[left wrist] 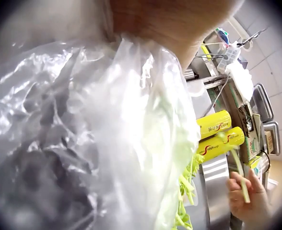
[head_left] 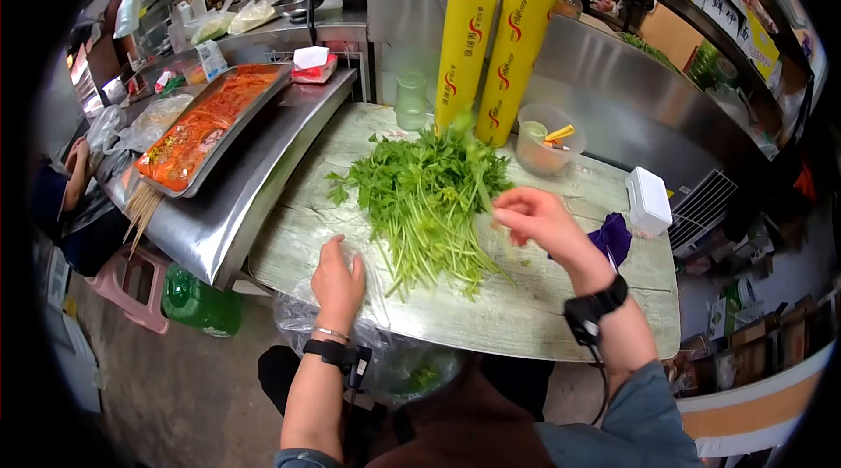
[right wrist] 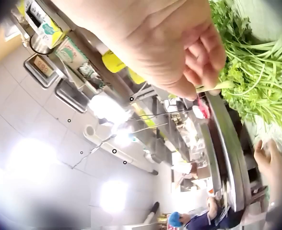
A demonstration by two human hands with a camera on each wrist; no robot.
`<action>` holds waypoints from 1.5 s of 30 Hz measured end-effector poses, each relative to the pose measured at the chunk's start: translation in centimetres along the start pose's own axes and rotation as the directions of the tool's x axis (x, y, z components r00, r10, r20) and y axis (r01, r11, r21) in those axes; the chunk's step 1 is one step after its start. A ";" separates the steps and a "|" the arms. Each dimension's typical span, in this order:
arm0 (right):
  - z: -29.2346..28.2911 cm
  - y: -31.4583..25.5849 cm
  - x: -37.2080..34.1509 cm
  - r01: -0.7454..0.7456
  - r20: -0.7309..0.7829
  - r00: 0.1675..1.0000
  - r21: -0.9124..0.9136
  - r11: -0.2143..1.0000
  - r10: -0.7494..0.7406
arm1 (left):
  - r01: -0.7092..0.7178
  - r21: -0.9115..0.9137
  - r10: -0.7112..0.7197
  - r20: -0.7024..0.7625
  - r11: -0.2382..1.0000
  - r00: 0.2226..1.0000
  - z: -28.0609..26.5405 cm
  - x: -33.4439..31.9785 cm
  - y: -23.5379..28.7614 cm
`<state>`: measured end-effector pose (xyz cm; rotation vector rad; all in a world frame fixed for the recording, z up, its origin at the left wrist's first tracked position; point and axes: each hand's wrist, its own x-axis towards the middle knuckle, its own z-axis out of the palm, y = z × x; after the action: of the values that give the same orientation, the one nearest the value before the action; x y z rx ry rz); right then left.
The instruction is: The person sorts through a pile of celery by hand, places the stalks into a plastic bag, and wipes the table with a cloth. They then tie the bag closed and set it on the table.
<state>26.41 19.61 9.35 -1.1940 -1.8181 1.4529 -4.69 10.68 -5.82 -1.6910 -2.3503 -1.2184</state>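
Observation:
A heap of leafy celery (head_left: 429,205) lies on the pale tabletop, leaves toward the back and thin stalks toward the person. At its right side the right hand (head_left: 543,223) pinches a single celery stalk (left wrist: 240,175) between thumb and fingers, its leafy top pointing up and away. The left hand (head_left: 338,286) rests at the table's front edge, left of the stalk ends, fingers loosely extended. Beneath and beside that hand a clear plastic bag (left wrist: 98,139) hangs over the edge and fills much of the left wrist view.
Two yellow film rolls (head_left: 460,56) stand behind the heap, near a green cup (head_left: 411,100) and a clear tub (head_left: 547,148). A white box (head_left: 649,201) and purple cloth (head_left: 611,238) are at right. Left, a tray of red food (head_left: 215,122) sits on a steel counter.

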 end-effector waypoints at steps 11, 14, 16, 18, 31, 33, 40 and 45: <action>4.5 0.5 10.5 -0.363 -0.032 0.932 -0.112 0.925 0.362 | 0.229 -0.334 -0.089 0.384 0.914 0.919 5.3 4.4 3.2; 8.5 3.7 16.4 -0.280 0.040 0.947 -0.374 0.884 0.317 | 0.255 -0.433 -0.043 0.441 0.864 0.896 7.4 3.1 7.2; 12.2 1.6 15.3 -0.299 -0.137 0.942 -0.755 0.584 0.306 | 0.229 -0.487 -0.017 0.402 0.843 0.916 7.3 1.8 8.6; 14.0 0.8 15.3 -0.415 -0.276 0.890 -0.818 0.397 0.362 | 0.127 -0.521 0.092 0.374 0.844 0.923 8.9 1.5 7.4; 9.8 4.9 16.7 -0.210 -0.197 0.978 -0.905 0.369 0.073 | 0.207 -0.589 0.090 0.434 0.781 0.896 -5.0 -5.0 3.6; 9.7 4.8 15.1 -0.186 -0.216 0.976 -0.874 0.448 -0.016 | 0.162 -0.572 0.118 0.421 0.804 0.899 -7.5 -5.9 3.0; 2.1 4.5 12.0 0.216 -0.379 0.875 -0.253 0.943 -0.302 | 0.280 -0.648 0.084 0.471 0.709 0.878 -15.4 -7.0 1.5; -4.0 2.4 6.5 0.339 -0.481 0.871 0.442 0.830 -0.099 | 0.181 -0.549 0.198 0.560 0.816 0.804 -20.2 -6.9 2.2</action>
<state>27.34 27.29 7.46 -0.8956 -1.1124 1.2838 -8.46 -6.34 6.71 -2.6239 -2.3824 -1.7541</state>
